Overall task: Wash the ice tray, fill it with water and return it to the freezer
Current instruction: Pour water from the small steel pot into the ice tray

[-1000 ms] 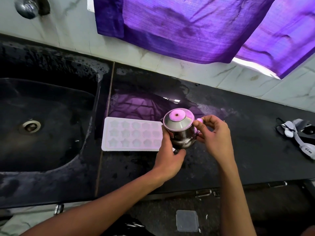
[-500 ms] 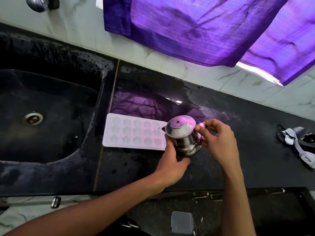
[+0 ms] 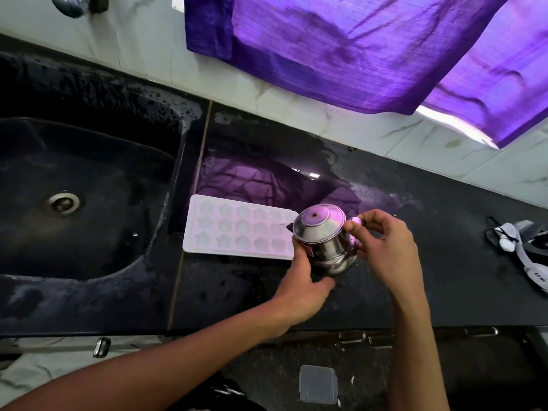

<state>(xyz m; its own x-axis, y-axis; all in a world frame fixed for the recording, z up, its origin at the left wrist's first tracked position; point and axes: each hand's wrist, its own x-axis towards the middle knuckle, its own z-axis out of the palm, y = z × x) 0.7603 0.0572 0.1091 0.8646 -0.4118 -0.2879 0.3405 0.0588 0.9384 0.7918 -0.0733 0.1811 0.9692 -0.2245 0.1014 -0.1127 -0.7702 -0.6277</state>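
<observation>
Fingers [image 3: 357, 229] of the right hand [image 3: 388, 256] pinch the handle of a small lidded steel pot [image 3: 324, 238]; those of the left hand [image 3: 305, 286] curl round its near side and base, thumb underneath. Both hands are therefore occupied with the pot, neither with the tray.

The ice tray [image 3: 237, 229] lies flat on the black counter [image 3: 415, 277], just right of the sink [image 3: 89, 203], its long side running away from the sink edge. Its right end is touching or just under the pot; the overlap hides which. The star-shaped cells are visible, but whether they hold water cannot be told.

Change over the last second: the pot sat more upright with its lid facing the camera; it now leans toward the tray, spout side over the tray's right-hand cells. The grip of both hands is unchanged. The tray has not shifted against the counter seam; its apparent drift is camera movement.

Assessment: the washing stage appears done, the tray being out of the sink, and filling from the pot is beginning. No stream is visible yet. Risk noted: overflow onto the counter.

Periphery: a tap [image 3: 71, 4] above the sink, a purple curtain [image 3: 355, 48] overhead, white goggles [image 3: 522, 247] at the far right.
</observation>
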